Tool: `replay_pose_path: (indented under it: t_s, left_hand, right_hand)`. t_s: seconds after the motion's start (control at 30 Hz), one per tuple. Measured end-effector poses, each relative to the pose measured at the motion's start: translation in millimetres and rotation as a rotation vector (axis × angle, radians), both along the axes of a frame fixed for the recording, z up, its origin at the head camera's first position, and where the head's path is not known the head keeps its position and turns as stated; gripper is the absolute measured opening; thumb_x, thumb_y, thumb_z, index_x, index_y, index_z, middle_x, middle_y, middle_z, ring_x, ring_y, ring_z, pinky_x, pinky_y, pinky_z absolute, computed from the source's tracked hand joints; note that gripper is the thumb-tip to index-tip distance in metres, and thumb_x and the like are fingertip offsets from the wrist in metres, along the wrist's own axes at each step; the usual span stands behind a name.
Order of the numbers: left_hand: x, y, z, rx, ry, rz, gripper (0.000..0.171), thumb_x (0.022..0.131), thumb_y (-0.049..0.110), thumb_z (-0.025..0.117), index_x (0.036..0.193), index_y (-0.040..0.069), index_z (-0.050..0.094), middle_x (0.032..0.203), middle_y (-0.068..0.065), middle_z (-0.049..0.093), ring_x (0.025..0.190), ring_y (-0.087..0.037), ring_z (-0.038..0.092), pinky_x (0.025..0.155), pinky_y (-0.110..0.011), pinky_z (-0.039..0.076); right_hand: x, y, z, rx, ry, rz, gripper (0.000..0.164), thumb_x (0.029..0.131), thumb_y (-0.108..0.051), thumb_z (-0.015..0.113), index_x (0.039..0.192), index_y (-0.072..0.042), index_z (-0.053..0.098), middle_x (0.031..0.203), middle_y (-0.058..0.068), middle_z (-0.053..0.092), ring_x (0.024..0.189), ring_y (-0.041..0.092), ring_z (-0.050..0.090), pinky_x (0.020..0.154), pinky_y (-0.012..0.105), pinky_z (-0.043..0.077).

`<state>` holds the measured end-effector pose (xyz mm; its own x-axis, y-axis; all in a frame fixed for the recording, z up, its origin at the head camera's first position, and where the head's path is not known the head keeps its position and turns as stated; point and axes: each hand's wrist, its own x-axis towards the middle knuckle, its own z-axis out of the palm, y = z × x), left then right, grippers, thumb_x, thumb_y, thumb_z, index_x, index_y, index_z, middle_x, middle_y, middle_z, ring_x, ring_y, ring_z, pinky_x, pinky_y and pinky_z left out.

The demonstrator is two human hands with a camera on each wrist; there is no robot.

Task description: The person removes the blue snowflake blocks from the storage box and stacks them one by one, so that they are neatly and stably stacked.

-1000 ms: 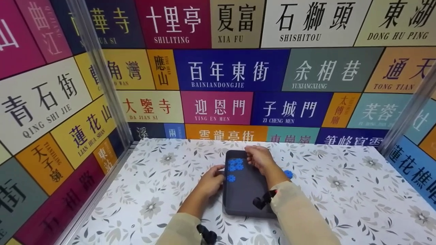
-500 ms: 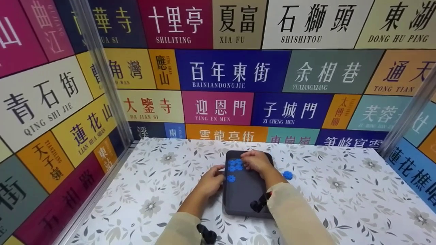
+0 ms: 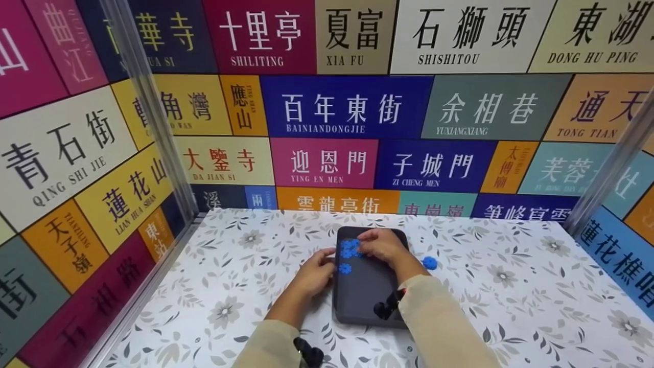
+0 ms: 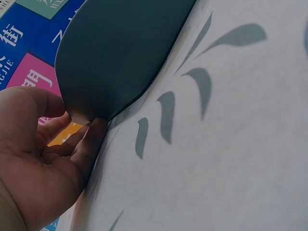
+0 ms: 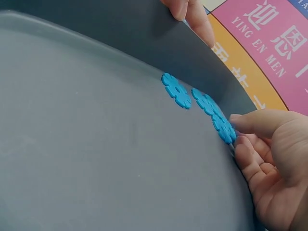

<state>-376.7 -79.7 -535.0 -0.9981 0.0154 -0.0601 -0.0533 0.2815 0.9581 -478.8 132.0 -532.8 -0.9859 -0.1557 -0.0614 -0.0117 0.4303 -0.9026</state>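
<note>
A dark grey rectangular tray (image 3: 365,301) lies on the table. My left hand (image 3: 314,273) grips its left wall; in the left wrist view the thumb and fingers (image 4: 91,139) hold the rim from both sides. Blue flower-shaped snowflake discs (image 3: 349,248) lie flat in a group at the tray's far left, with a single disc (image 3: 345,268) a little nearer. Over the far end, my right hand (image 3: 383,248) pinches the edge of a blue snowflake disc (image 5: 224,129) between thumb and index finger, beside the other discs. The fingers partly hide this disc.
More blue discs (image 3: 429,263) sit on the table just right of the tray. A white floral cloth (image 3: 225,312) covers the table. Sign-printed walls (image 3: 347,107) stand at the back and sides, with clear corner posts (image 3: 163,112).
My right hand has moved left from the tray's far right part to the blue discs and has lowered onto them. My left hand stays at the tray's left wall.
</note>
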Motion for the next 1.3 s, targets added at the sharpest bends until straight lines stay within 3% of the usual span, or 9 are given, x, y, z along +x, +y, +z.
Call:
replay_pose_path:
  t_s: [0.3,0.77,0.97,1.3]
  left_hand:
    - [-0.4,-1.0,-2.2,0.038,0.016,-0.010,0.058,0.092,0.013,0.059,0.151,0.007,0.059,0.138,-0.019,0.070,0.103,-0.021,0.069,0.080,-0.032,0.057]
    - [1.1,-1.2,-0.7,0.039,0.019,-0.011,0.058,0.093,0.013,0.059,0.150,0.007,0.059,0.139,-0.019,0.070,0.112,-0.025,0.069,0.089,-0.037,0.060]
    - [0.2,-1.2,0.6,0.040,0.012,-0.010,0.058,0.093,0.013,0.059,0.151,0.007,0.059,0.139,-0.019,0.070,0.107,-0.023,0.069,0.086,-0.035,0.059]
    - [1.3,-1.2,-1.8,0.047,0.036,-0.021,0.056,0.095,0.012,0.059,0.150,0.006,0.058,0.136,-0.018,0.070,0.103,-0.022,0.069,0.086,-0.034,0.058]
  right_hand:
    - [-4.1,1.3,-2.1,0.143,0.081,0.072,0.036,0.076,-0.009,0.088,0.111,-0.005,0.079,0.091,0.002,0.074,0.080,0.013,0.062,0.070,0.024,0.051]
    - [-0.4,1.2,5.1,0.202,0.056,0.097,0.038,0.075,-0.006,0.091,0.112,-0.007,0.081,0.101,0.005,0.076,0.090,0.016,0.064,0.077,0.026,0.054]
    - [-2.0,1.3,5.3,0.220,0.049,0.108,0.036,0.075,-0.008,0.092,0.110,-0.010,0.082,0.099,0.003,0.073,0.090,0.016,0.062,0.076,0.027,0.053]
    - [-5.0,1.5,-2.0,0.153,0.077,0.111,0.038,0.074,-0.001,0.090,0.110,-0.010,0.082,0.096,0.003,0.072,0.086,0.015,0.061,0.071,0.025,0.052]
